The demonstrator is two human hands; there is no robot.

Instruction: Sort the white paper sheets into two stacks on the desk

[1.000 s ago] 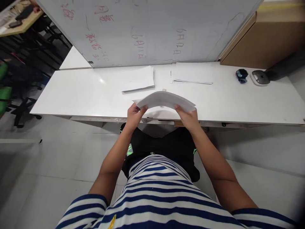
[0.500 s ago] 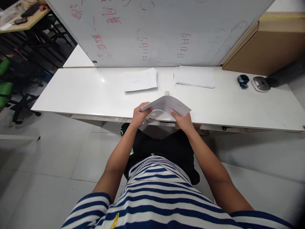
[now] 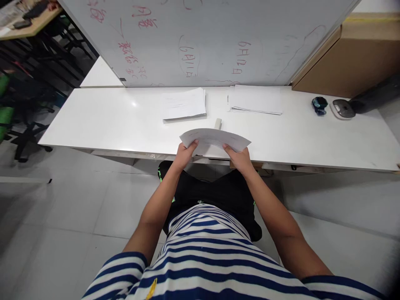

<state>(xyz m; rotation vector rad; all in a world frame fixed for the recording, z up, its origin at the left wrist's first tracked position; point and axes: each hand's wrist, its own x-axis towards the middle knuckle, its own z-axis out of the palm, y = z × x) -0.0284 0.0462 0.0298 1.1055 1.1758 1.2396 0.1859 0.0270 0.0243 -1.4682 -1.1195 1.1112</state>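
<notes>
While the bowed paper (image 3: 215, 136) is pinched at opposite ends by the left hand (image 3: 183, 156) and right hand (image 3: 240, 159) above the desk (image 3: 109, 121), pressure should be kept light and even so creasing is avoided.

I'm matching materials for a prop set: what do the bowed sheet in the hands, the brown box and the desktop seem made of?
Bowed sheet: most likely paper, matte white, as it is thin and curved with faint marks.
Brown box: probably cardboard, matte, judging by its plain tan faces.
Desktop: smooth, glossy white with a bright reflection; laminate or painted board, I can't tell.
</notes>
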